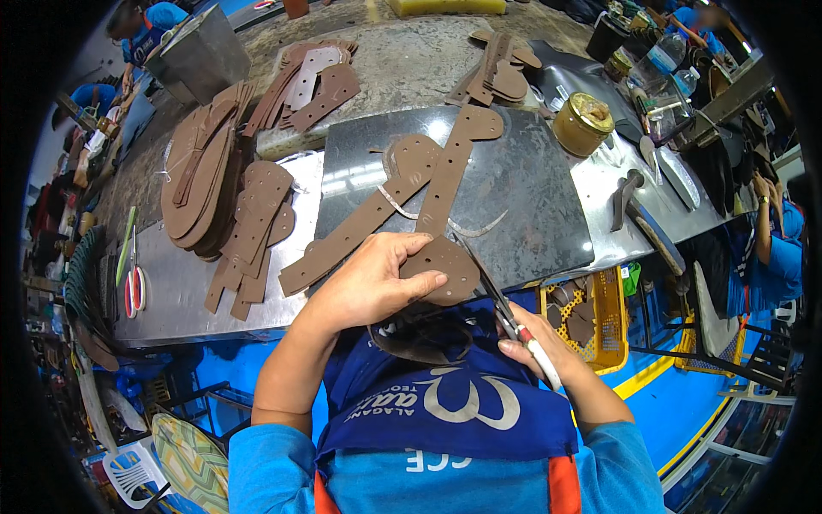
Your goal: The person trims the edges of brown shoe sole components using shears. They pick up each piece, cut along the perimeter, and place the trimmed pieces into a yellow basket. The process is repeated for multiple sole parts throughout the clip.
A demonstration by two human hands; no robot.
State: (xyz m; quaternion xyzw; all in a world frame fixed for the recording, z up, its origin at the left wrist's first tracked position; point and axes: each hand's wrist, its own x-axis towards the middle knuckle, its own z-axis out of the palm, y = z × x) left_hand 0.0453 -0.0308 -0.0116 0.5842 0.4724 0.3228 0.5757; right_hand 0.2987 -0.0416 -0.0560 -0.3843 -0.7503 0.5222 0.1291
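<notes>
A long brown perforated leather strap piece (441, 206) is pinned at its rounded near end by the left hand (377, 287), whose fingers are laid flat and spread over it, not curled around it. The strap's long axis runs away from the person, up and slightly rightward across the dark stone slab (531, 197) on the desk (171, 291). The right hand (535, 351) is closed around a slim knife with a white-and-red handle (514, 321) (blade tip touching the strap's right edge), just right of the left hand.
</notes>
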